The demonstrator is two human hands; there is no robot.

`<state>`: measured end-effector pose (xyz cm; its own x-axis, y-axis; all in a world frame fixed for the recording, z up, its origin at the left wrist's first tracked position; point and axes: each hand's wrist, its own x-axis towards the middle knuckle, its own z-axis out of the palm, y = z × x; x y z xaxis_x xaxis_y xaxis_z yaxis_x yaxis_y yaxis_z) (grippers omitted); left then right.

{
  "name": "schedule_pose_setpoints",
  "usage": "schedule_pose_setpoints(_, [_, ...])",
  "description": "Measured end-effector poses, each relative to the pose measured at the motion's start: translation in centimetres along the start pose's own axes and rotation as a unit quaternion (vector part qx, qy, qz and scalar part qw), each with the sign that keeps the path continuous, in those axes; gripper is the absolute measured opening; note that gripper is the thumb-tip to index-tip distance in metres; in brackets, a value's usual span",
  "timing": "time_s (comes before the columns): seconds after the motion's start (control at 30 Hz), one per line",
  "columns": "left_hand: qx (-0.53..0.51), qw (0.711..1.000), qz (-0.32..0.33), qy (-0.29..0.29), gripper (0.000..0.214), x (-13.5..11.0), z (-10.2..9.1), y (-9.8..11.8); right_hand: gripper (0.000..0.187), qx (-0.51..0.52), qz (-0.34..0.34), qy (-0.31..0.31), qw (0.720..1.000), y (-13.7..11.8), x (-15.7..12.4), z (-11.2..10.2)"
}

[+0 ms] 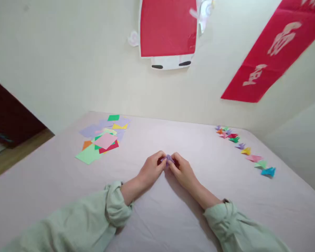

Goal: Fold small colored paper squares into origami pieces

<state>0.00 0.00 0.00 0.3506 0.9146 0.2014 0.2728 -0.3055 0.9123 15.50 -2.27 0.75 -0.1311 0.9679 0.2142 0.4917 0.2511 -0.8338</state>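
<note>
A small folded piece of purple paper (168, 160) is held just above the middle of the table, between my two hands. My left hand (152, 168) pinches its left side with thumb and fingers. From the right, my right hand (183, 170) pinches the other side. The fingertips cover much of the paper, so its exact folded shape is hard to make out.
Loose coloured paper sheets (105, 140) lie in an overlapping pile at the left. Several small folded paper figures (246, 151) form a slanting row along the right side. The pale-covered table (157, 217) meets a wall with red hangings (169, 28) at the back.
</note>
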Motion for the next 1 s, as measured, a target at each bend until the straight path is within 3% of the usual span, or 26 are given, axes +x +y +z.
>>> schedule_pose_setpoints(0.2, [0.005, 1.0, 0.0, -0.025, 0.015, -0.03, -0.18, 0.03, 0.009, 0.022, -0.007, 0.008, 1.0, 0.15, -0.19, 0.08])
schedule_pose_setpoints(0.5, [0.09, 0.995, 0.012, -0.035, 0.027, -0.17, -0.39, 0.66, 0.004, 0.026, -0.024, 0.019, 0.999, 0.32, -0.19, 0.33])
schedule_pose_setpoints(1.0, [0.168, 0.984, 0.023, -0.044, 0.023, -0.04, -0.1, -0.03, 0.008, -0.009, -0.065, 0.023, 0.998, 0.14, -0.08, 0.27])
